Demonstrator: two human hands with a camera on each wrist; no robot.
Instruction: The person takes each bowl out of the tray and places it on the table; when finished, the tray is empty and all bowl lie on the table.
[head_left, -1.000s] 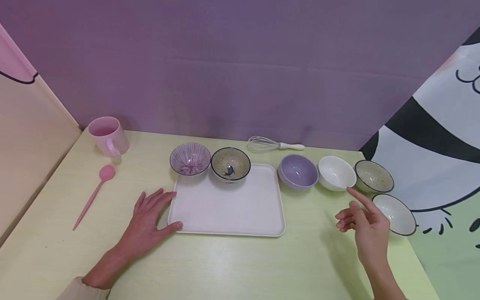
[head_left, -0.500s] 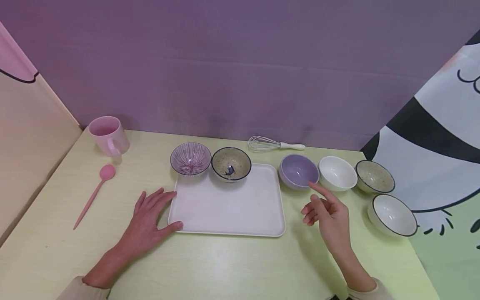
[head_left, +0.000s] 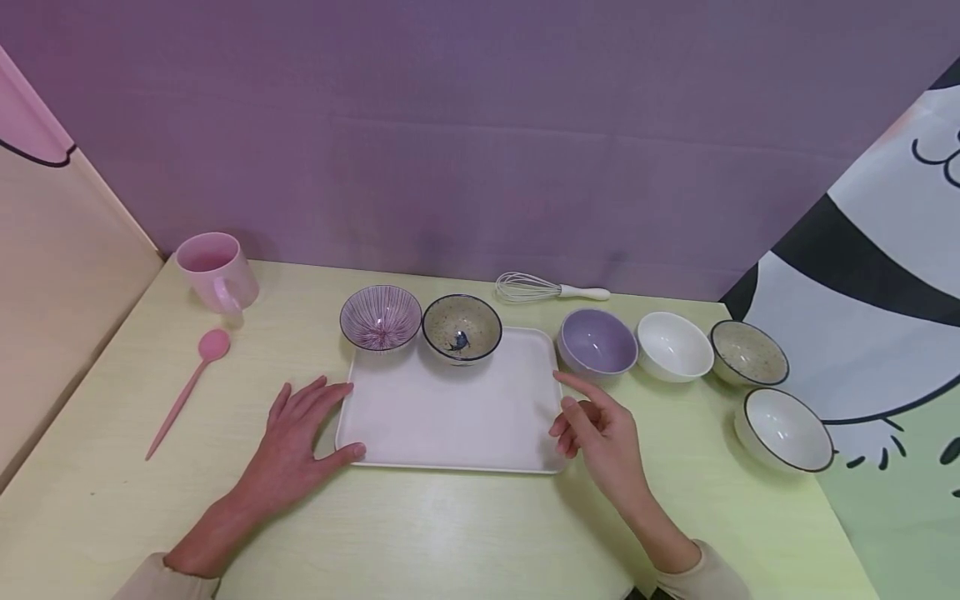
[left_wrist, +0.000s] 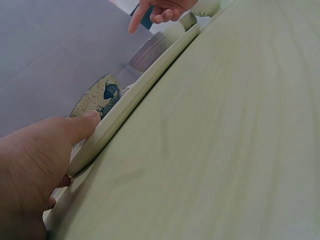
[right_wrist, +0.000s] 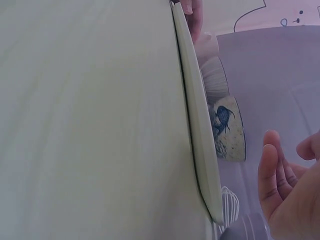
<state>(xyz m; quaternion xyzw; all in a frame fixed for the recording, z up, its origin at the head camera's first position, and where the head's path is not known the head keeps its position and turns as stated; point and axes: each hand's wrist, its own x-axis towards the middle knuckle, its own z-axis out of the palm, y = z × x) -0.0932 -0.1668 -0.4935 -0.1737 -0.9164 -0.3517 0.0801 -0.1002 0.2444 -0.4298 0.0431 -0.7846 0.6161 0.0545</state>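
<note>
A white rectangular tray (head_left: 450, 417) lies on the table. At its left side rests my left hand (head_left: 296, 454), fingers spread; the index fingertip touches the left edge and the thumb lies over the near left corner. Above the tray's right edge hovers my right hand (head_left: 600, 442), index finger extended, the others loosely bent, holding nothing. In the right wrist view its fingers (right_wrist: 270, 175) are apart from the tray's rim. A purple striped bowl (head_left: 381, 318) and a speckled bowl with a blue fish (head_left: 461, 325) stand at the tray's back edge, partly over it.
Right of the tray stand a purple bowl (head_left: 597, 343), a white bowl (head_left: 674, 346), a speckled bowl (head_left: 748, 353) and a dark-rimmed white bowl (head_left: 786, 429). A whisk (head_left: 551, 289) lies behind. A pink mug (head_left: 217, 271) and pink spoon (head_left: 187, 392) are at left.
My right hand has moved left, from in front of the right-hand bowls to over the tray's right edge. The left hand and the tray have stayed in place.
</note>
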